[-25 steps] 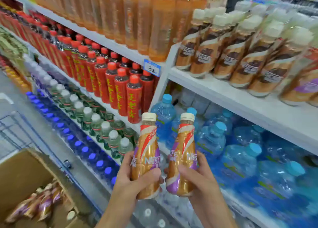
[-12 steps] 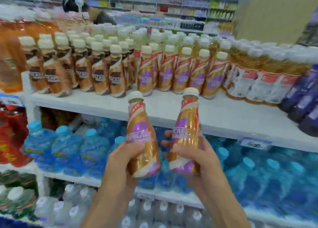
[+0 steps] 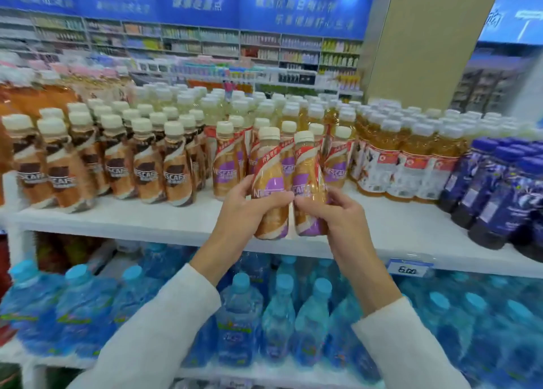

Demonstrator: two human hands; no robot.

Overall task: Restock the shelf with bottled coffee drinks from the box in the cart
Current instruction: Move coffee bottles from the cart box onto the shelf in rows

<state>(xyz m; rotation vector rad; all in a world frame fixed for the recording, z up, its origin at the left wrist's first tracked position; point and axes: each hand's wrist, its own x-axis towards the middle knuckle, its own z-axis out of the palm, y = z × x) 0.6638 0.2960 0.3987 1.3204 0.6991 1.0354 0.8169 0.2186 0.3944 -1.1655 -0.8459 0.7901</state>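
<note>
Currently: left bottle (image 3: 269, 165) and right bottle (image 3: 307, 168), upright, touching, each clamped in left hand (image 3: 241, 212) and right hand (image 3: 338, 215) fingers at shelf (image 3: 132, 221) front; matching row (image 3: 224, 165) at 12 o'clock, equally near both.

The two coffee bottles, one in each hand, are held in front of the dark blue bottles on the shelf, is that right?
No: in the head view the left hand and right hand hold the coffee bottles in front of the purple-label coffee row on the shelf.
</note>
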